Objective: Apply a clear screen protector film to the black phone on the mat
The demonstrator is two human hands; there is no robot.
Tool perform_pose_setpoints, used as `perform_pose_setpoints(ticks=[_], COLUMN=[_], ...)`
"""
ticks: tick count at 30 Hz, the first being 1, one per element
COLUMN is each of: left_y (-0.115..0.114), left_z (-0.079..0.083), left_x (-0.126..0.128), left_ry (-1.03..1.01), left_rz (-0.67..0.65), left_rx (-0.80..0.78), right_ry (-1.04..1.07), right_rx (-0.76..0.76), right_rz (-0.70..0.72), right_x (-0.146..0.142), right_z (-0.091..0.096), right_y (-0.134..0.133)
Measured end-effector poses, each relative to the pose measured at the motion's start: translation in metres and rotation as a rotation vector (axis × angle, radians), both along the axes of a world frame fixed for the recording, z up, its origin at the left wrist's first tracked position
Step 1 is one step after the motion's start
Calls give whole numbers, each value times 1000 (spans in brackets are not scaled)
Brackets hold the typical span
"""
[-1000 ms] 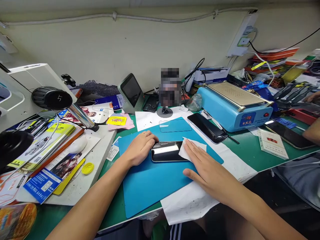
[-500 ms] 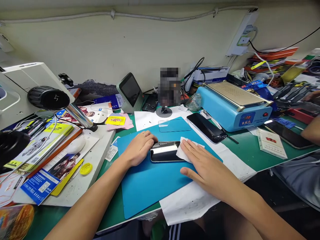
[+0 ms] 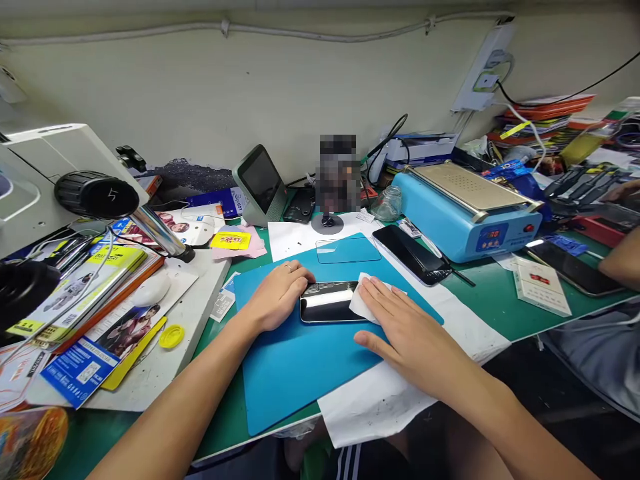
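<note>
A phone with a glossy black screen [image 3: 327,308] lies flat on the blue mat [image 3: 295,380], a bright reflection across its left part. At its left end my left hand [image 3: 283,293] is closed against the edge, fingers bent together. My right hand [image 3: 395,317] keeps a folded white wipe [image 3: 361,303] pressed under its fingers on the right part of the screen, the thumb standing apart. That hand and the wipe hide the phone's right end. Behind the phone, on the mat, is a thin clear screen glass with a black border [image 3: 349,250].
Right of the mat lies another dark phone [image 3: 411,255], near a blue heating machine [image 3: 465,213]. A cigarette-type box [image 3: 543,287] and a further phone [image 3: 575,267] are beyond. Microscope parts [image 3: 97,193] and booklets [image 3: 75,297] crowd the left. Another person's arm [image 3: 620,260] shows at right.
My right hand and the wipe have shifted very slightly left over the screen. The left hand stays at the phone's left end.
</note>
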State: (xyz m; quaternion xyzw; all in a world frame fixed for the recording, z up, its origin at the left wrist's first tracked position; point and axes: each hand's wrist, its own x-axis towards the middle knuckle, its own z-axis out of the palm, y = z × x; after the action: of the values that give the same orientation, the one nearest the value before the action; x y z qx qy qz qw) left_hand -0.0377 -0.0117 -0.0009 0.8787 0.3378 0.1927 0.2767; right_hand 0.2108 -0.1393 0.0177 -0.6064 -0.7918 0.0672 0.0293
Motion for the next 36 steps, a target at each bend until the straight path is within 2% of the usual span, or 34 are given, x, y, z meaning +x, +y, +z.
perform_pose_setpoints(ticks=[5, 7, 14, 19, 22, 25, 29, 33, 36], left_y=[0, 0, -3, -2, -2, -3, -4, -4, -3], left_z=[0, 1, 2, -3, -4, -2, 1, 4, 4], left_x=[1, 2, 2, 1, 0, -1, -1, -2, -2], left_ry=[2, -1, -31, -79, -104, -110, -106, -99, -87], left_rz=[3, 7, 37, 103, 107, 94, 88, 96, 102], left_rx=[6, 6, -14, -22, -8, -1, 6, 8, -3], right_ry=[12, 18, 134, 268, 299, 265, 187, 118, 72], right_rx=[62, 63, -56, -40, -11, -20, -33, 1, 51], right_rz=[29, 37, 85, 172, 200, 194, 154, 78, 55], right_x=[-3, -6, -39, -77, -89, -82, -51, -22, -10], right_z=[-7, -6, 9, 5, 1, 1, 1, -4, -9], right_y=[-19, -19, 19, 35, 38, 34, 22, 12, 4])
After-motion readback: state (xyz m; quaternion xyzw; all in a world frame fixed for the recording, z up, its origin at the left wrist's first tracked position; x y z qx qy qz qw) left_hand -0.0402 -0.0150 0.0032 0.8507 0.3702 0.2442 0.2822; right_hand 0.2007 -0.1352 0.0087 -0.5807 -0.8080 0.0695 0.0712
